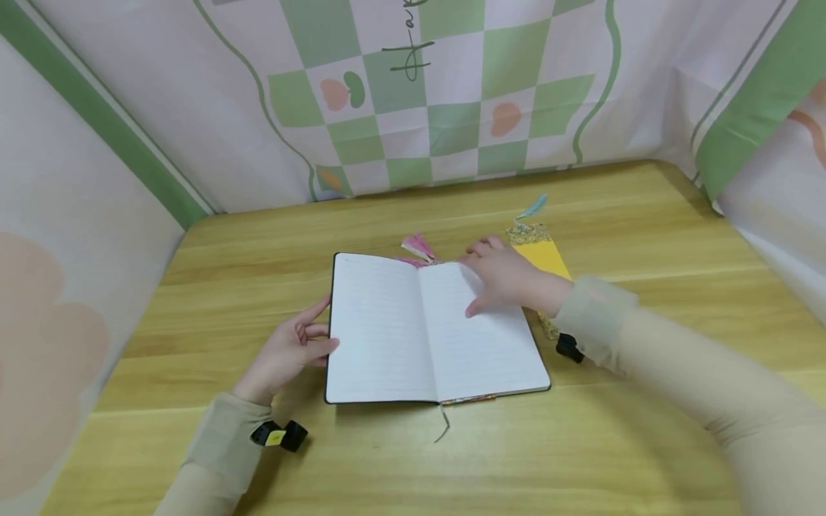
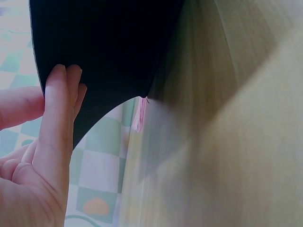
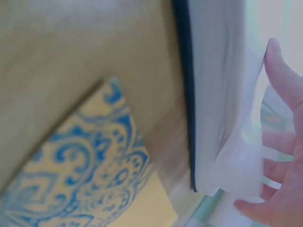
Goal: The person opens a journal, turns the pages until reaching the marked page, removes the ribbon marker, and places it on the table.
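Notebook: we have it open on the wooden table, in the middle of the head view; notebook shows two white pages with faint lines.
Left hand: left hand pinches the left edge, thumb on the page side, fingers straight along the back of the dark cover.
Left half: we see it tilted up off the table in the left wrist view, sloping down to the spine.
Right hand: right hand arches over the top of the right page, fingers spread, thumb well apart from the rest and low on the page; we can't tell how firmly any fingertip presses.
Right half: rests on the table; in the right wrist view we see the page block edge-on, top sheet bowed.
Pink tassel: pink tassel pokes out past the top edge, near the spine.
Bottom edge: grey ribbon trails onto the table from the spine; patterned strip peeks out just beside it.
Yellow bookmark: yellow bookmark lies right of the notebook, partly under the right forearm in our head view; blue tassel at its far end.
Backdrop: green-and-white checked cloth behind the table.
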`<state>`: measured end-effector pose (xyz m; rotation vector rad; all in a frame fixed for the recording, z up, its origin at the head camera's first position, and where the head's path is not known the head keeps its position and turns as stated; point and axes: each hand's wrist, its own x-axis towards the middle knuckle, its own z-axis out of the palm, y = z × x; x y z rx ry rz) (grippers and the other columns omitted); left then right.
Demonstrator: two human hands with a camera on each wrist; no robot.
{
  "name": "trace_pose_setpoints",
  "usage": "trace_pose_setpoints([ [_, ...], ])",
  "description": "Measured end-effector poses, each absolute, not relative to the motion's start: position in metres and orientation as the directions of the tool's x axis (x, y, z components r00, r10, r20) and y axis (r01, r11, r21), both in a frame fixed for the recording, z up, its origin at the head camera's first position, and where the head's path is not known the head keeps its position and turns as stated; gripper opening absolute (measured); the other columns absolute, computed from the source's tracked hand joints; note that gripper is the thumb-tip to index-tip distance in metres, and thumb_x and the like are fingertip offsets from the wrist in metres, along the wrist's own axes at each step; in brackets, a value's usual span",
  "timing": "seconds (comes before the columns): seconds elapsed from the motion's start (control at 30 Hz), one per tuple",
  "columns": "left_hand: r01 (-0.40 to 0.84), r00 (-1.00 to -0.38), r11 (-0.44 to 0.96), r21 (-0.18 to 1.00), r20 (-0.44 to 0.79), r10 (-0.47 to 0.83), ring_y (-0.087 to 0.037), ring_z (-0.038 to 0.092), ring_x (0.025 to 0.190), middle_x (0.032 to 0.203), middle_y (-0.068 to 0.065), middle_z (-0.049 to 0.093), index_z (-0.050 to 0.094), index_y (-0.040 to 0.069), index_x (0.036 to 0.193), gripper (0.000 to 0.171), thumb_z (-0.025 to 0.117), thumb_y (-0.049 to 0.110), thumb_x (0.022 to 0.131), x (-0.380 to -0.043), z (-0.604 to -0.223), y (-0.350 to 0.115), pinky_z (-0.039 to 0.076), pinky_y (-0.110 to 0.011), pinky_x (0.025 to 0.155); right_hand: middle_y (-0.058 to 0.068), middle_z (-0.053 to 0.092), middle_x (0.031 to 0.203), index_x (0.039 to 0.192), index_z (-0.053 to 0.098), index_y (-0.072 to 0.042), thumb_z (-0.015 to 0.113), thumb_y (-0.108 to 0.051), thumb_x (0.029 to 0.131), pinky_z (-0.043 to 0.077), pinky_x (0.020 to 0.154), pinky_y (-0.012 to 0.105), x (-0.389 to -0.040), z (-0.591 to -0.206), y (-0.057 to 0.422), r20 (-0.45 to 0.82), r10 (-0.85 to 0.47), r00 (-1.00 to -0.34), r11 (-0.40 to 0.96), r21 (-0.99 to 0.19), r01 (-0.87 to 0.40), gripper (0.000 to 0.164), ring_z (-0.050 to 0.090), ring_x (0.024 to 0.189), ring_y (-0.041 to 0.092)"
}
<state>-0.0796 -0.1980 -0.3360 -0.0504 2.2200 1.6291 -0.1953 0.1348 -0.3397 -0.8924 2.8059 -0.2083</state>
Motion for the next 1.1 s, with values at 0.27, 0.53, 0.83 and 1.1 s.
trace_pose_setpoints([
  [0.27, -0.246, -0.923, 0.316, 0.916, -0.320, 0.211, -0.014, 0.068, 0.084, 0.112, -0.016, 0.067, 0.019, 0.015, 0.152, 0.075, 0.060, 0.002, 0.090, -0.081, -0.336, -0.200, 0.056, -0.033, 0.076, 0.022, 0.056, 0.127, 0.130, 0.054, 0.000, 0.067, 0.000, 0.080, 0.043, 0.097, 0.052, -0.182, -0.331, 0.145, -0.054, -0.615, -0.787, 0.756, -0.326, -0.568, 0.051, 0.051, 0.118, 0.039],
  [0.53, -0.239, -0.927, 0.330, 0.913, -0.315, 0.201, -0.013, 0.068, 0.083, 0.111, -0.015, 0.067, 0.019, 0.016, 0.152, 0.075, 0.060, 0.003, 0.090, -0.081, -0.336, -0.200, 0.056, -0.033, 0.076, 0.019, 0.062, 0.114, 0.128, 0.051, 0.007, 0.057, 0.004, 0.080, 0.050, 0.081, 0.042, -0.175, -0.321, 0.162, -0.054, -0.549, -0.834, 0.670, -0.626, -0.400, 0.049, 0.059, 0.097, 0.030],
  [0.83, -0.246, -0.924, 0.324, 0.914, -0.321, 0.205, -0.013, 0.067, 0.086, 0.113, -0.017, 0.066, 0.019, 0.015, 0.152, 0.075, 0.060, 0.003, 0.091, -0.080, -0.334, -0.199, 0.056, -0.034, 0.077, 0.019, 0.046, 0.122, 0.142, 0.029, 0.004, 0.051, -0.001, 0.090, 0.055, 0.071, 0.029, -0.169, -0.314, 0.166, -0.232, -0.520, -0.822, 0.286, -0.954, 0.088, 0.057, 0.060, 0.092, 0.017],
  [1.1, -0.241, -0.923, 0.313, 0.919, -0.316, 0.217, -0.013, 0.067, 0.084, 0.110, -0.016, 0.067, 0.018, 0.013, 0.152, 0.075, 0.060, 0.002, 0.091, -0.079, -0.333, -0.200, 0.056, -0.032, 0.076, 0.008, 0.046, 0.123, 0.147, 0.018, 0.001, 0.038, -0.022, 0.100, 0.053, 0.079, 0.033, -0.161, -0.308, 0.149, -0.248, -0.607, -0.755, 0.139, -0.969, 0.206, 0.056, 0.055, 0.099, 0.013],
])
